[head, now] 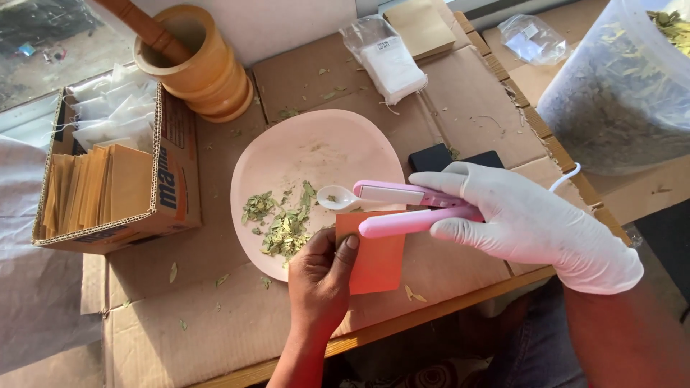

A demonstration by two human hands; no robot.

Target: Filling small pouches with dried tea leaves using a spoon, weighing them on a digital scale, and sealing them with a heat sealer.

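- The left hand (320,276), bare, pinches an orange paper packet (370,251) between thumb and fingers, keeping it flat near the front edge of the table (460,93), so its top edge sits up over the rim of the plate.
- The right hand (521,223), in a white glove, is closed around a pink clamp-style sealing tool (410,207); its two arms are a little apart with the packet's top edge just at their tips, seemingly lined up so the arms can press it.
- A white cord (568,176) runs off behind the glove.
- A small white plastic spoon (338,196) rests on the pink plate (316,147), just beside the tool's tip, close to the packet's mouth.
- Crushed dried green leaves (284,223) lie heaped on the plate's front left part, beside the packet.
- At the table's back left stand a wooden mortar (205,68) with its pestle (140,25).
- A cardboard box (118,179) at the left edge keeps brown envelopes upright in a row, white sachets behind them.
- A large clear tub of dried leaves (618,93) stands at the back right corner.
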